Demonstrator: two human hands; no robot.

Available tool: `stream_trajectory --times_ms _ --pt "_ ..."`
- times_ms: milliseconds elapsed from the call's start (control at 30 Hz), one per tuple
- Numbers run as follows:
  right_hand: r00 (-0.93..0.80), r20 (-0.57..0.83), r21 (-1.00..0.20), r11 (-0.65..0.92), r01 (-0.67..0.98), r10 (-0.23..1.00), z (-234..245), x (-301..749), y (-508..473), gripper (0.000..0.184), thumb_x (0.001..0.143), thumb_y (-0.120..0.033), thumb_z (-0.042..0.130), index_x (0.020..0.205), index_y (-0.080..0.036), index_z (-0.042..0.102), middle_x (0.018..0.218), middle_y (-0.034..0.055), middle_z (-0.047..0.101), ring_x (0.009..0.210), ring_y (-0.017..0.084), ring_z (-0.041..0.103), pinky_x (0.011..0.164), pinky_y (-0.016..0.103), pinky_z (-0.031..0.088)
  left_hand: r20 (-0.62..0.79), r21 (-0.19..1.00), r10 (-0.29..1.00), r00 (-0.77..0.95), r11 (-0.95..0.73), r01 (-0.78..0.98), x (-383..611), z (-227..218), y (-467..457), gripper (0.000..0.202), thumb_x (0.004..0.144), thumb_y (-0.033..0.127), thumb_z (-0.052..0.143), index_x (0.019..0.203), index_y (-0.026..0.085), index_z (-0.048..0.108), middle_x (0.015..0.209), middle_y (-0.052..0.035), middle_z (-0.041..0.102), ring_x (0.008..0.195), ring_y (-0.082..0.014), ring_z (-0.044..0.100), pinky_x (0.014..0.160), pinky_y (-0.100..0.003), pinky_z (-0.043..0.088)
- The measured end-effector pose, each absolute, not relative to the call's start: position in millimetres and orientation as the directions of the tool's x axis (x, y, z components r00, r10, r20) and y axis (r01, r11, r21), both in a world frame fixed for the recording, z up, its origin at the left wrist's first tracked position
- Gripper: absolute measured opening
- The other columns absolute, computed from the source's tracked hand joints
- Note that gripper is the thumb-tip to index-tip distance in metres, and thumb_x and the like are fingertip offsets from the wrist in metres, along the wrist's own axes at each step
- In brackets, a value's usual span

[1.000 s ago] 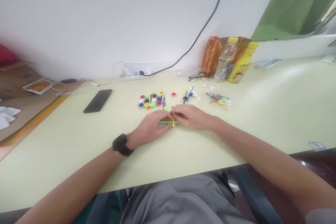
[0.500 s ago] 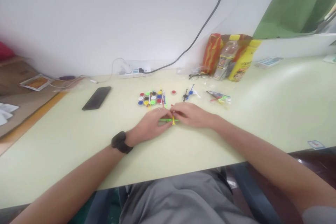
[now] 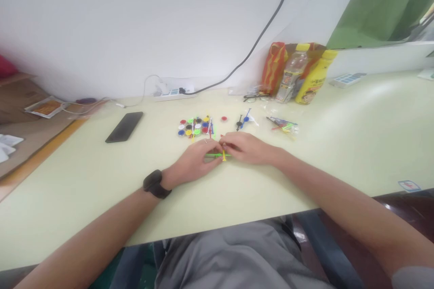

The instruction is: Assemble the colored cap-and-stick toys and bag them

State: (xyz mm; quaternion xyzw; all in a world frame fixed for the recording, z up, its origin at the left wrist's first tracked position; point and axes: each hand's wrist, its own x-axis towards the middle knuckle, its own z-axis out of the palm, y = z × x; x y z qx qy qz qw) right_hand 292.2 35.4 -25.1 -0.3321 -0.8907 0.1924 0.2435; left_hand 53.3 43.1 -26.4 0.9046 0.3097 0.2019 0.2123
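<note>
My left hand (image 3: 196,160), with a black watch at the wrist, is closed around a thin green plastic stick (image 3: 213,155) just above the table. Against its fingertips, my right hand (image 3: 250,148) pinches a short yellow plastic stick (image 3: 224,156) that crosses the green one. My fingers hide how the two pieces meet. Just beyond lies a cluster of small coloured round discs (image 3: 189,127), with several thin sticks on and beside it. A single red disc (image 3: 224,118) sits apart. Farther right are a black piece (image 3: 239,123) and a blue piece (image 3: 246,119), each a stick with a disc.
Loose coloured sticks (image 3: 284,126) lie on clear plastic at right. Behind them stand a clear bottle (image 3: 292,74), a yellow bottle (image 3: 315,79) and a red bag (image 3: 274,67). Glasses (image 3: 256,98) rest near the wall. A black phone (image 3: 125,127) lies left; a power strip (image 3: 174,92) sits behind.
</note>
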Motion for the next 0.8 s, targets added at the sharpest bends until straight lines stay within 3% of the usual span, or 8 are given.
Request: stream_trajectory --times_ms 367,800 --pt "-0.661 0.286 -0.555 0.682 0.477 0.694 -25.5 294.4 36.2 0.013 0.1 -0.014 0.047 0.092 -0.022 0.053 0.089 0.0014 0.062 0.081 0.018 0.055 0.075 0.029 0.038 0.226 0.507 0.647 0.728 -0.716 0.479 53.9 -24.9 42.4 0.01 0.098 0.032 0.061 0.103 0.025 0.066 0.104 -0.0041 0.072 0.097 -0.0243 0.067 0.086 -0.037 0.052" --pt "-0.683 0.275 -0.5 0.707 0.5 0.677 -29.5 296.8 39.3 0.015 0.103 -0.017 0.045 0.096 -0.021 0.057 0.095 0.0042 0.062 0.088 0.02 0.057 0.08 0.031 0.04 0.201 0.517 0.632 0.748 -0.718 0.467 54.7 -24.1 42.6 0.01 0.1 0.031 0.06 0.106 0.024 0.064 0.106 -0.0038 0.07 0.098 -0.0234 0.065 0.088 -0.037 0.05"
